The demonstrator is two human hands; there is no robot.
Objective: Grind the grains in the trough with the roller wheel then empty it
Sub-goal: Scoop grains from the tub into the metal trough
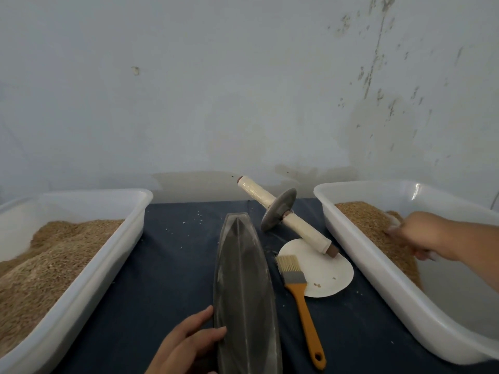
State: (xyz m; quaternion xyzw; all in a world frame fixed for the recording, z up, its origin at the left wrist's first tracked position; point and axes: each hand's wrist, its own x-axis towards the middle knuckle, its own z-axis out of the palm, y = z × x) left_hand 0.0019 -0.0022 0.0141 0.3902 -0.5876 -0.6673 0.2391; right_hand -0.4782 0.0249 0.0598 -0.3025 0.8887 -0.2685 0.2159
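The open left hand [189, 344] touches the trough [244, 287] at its left rim. The right hand [413, 236] is blurred among the grains [367, 222], so I cannot tell its grip.

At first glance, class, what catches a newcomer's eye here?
The dark trough lies mid-table, the left hand touching its near left rim. Right of it the roller wheel rests one handle on a white plate. The right hand reaches into the grain in the right tub.

Two tubs [118, 255] [361, 265]; trough [243, 279], roller wheel [279, 211], brush [303, 300], plate [329, 273] (one each)
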